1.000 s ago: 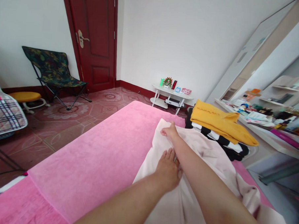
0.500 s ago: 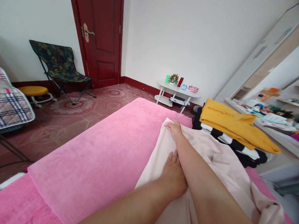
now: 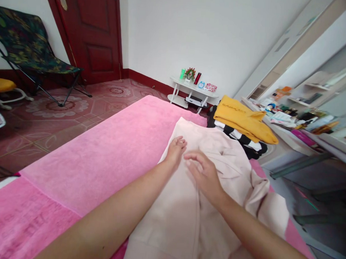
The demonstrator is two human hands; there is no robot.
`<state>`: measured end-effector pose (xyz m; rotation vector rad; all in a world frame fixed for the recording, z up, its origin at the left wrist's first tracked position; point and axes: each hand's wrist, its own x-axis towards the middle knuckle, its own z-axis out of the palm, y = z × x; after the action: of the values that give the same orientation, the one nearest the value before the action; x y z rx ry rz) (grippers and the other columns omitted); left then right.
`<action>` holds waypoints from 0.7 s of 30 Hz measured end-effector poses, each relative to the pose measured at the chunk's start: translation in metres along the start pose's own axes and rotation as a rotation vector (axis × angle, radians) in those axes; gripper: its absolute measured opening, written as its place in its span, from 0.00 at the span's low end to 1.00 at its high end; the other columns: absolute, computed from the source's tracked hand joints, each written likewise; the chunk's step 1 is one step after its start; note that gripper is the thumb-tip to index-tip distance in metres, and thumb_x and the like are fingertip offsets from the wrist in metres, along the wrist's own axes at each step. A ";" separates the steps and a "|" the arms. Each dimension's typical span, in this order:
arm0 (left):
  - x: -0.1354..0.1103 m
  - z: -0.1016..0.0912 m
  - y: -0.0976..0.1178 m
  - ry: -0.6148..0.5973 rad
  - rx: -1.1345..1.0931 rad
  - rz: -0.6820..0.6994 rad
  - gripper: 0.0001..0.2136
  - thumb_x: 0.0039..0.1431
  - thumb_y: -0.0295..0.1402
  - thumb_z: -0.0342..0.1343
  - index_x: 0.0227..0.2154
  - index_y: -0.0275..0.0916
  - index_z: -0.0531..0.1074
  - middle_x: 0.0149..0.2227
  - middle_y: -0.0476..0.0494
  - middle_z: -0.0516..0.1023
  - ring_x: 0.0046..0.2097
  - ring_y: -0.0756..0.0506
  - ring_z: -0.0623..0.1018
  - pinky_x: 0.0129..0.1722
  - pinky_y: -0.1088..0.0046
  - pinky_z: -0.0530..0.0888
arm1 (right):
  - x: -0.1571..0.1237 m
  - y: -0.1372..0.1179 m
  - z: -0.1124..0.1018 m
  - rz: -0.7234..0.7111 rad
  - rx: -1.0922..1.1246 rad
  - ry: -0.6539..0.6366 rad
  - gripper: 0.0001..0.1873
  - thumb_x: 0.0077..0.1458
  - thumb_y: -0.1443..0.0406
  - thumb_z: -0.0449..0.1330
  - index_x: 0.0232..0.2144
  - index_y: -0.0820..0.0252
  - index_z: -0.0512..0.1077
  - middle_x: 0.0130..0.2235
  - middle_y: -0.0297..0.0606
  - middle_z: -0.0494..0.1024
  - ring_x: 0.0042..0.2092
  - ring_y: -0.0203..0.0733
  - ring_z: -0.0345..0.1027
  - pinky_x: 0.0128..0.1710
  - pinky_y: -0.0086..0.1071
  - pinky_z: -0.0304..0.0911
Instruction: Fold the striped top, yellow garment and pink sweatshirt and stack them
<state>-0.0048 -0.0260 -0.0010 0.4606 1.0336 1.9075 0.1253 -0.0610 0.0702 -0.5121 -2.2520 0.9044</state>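
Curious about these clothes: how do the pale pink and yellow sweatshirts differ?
The pale pink sweatshirt lies loose and partly rumpled; the yellow sweatshirt is folded. The pink one lies on a pink blanket; the yellow one tops striped clothing. The yellow shows lettering; the pink shows none. Both are mostly one colour.

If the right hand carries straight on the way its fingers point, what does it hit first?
Most likely the left hand, just ahead of the right hand. Depth is unclear, though: it might pass above that hand or brush the pale pink garment first.
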 end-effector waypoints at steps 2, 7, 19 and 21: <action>-0.001 0.000 0.000 0.003 0.003 -0.031 0.17 0.57 0.26 0.48 0.51 0.34 0.64 0.53 0.34 0.69 0.52 0.46 0.73 0.53 0.68 0.68 | -0.039 -0.013 -0.008 -0.051 -0.083 -0.264 0.12 0.57 0.61 0.56 0.44 0.56 0.71 0.47 0.41 0.73 0.50 0.42 0.66 0.52 0.36 0.59; 0.002 0.001 -0.008 -0.061 0.196 0.053 0.17 0.54 0.21 0.49 0.48 0.34 0.67 0.53 0.34 0.71 0.53 0.46 0.72 0.56 0.66 0.65 | -0.077 -0.028 -0.048 0.126 -0.183 -0.475 0.12 0.60 0.59 0.54 0.33 0.58 0.75 0.35 0.37 0.77 0.38 0.38 0.70 0.39 0.30 0.63; -0.011 -0.002 -0.009 -0.407 0.823 0.412 0.21 0.52 0.18 0.46 0.48 0.35 0.73 0.50 0.41 0.75 0.52 0.45 0.73 0.57 0.66 0.65 | -0.012 0.112 -0.162 0.854 -0.161 0.441 0.20 0.44 0.53 0.61 0.37 0.59 0.68 0.31 0.41 0.76 0.27 0.40 0.70 0.20 0.29 0.62; -0.014 -0.001 -0.006 -0.462 0.919 0.469 0.21 0.53 0.19 0.46 0.47 0.37 0.74 0.47 0.42 0.77 0.51 0.44 0.73 0.56 0.65 0.66 | -0.009 0.114 -0.151 0.912 -0.219 0.373 0.20 0.40 0.53 0.65 0.33 0.60 0.70 0.25 0.40 0.75 0.21 0.38 0.66 0.16 0.28 0.57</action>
<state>0.0057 -0.0369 -0.0051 1.6976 1.5215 1.4606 0.2487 0.0826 0.0672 -1.7325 -1.7401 0.8611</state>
